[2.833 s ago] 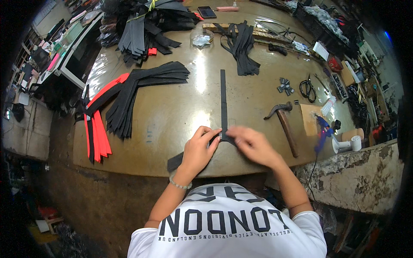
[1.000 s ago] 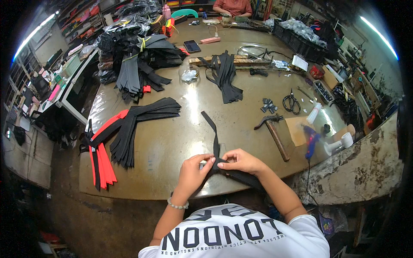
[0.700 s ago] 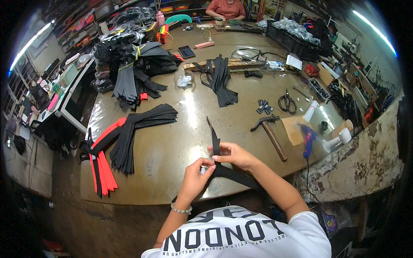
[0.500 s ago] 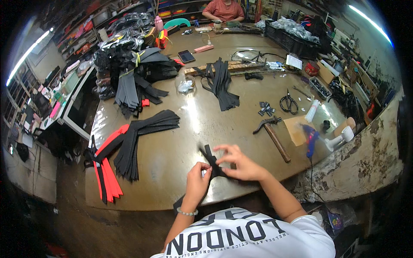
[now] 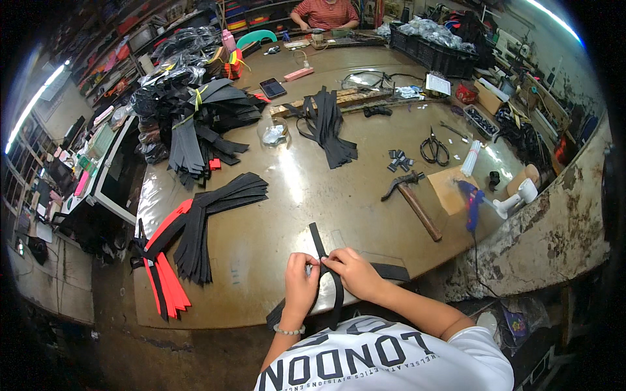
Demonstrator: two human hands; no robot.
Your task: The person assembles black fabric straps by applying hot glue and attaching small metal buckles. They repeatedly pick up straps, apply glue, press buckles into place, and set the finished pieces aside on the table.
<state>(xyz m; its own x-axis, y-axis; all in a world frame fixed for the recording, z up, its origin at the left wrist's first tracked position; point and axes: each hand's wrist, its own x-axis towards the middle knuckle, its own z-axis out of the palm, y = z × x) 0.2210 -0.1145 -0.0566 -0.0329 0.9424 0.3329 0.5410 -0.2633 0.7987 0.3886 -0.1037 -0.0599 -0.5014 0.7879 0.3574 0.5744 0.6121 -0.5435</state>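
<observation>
At the table's near edge, my left hand (image 5: pixel 301 281) and my right hand (image 5: pixel 354 272) meet with fingertips pinched on a black webbing strap (image 5: pixel 317 240). One end of the strap points away from me across the table. Other black lengths curve down between my wrists, out past my right wrist and below my left forearm. Whether they are all one piece cannot be seen, as my fingers cover the joint. To my left lie a bundle of black straps (image 5: pixel 194 241) and some red-orange straps (image 5: pixel 172 287). A hammer (image 5: pixel 420 212) rests to the right of my hands.
Scissors (image 5: pixel 434 150), small black pieces (image 5: pixel 400 160), white sticks (image 5: pixel 471 158) and a blue glue gun (image 5: pixel 471 203) lie on the right. More black straps (image 5: pixel 326 127) and a phone (image 5: pixel 272 88) sit farther back. A person in a striped shirt (image 5: pixel 325 14) is at the far end.
My right hand has come down from open fingers to a pinch on the strap beside my left. A black strap end now shows beyond my right wrist. The whole view has shifted slightly.
</observation>
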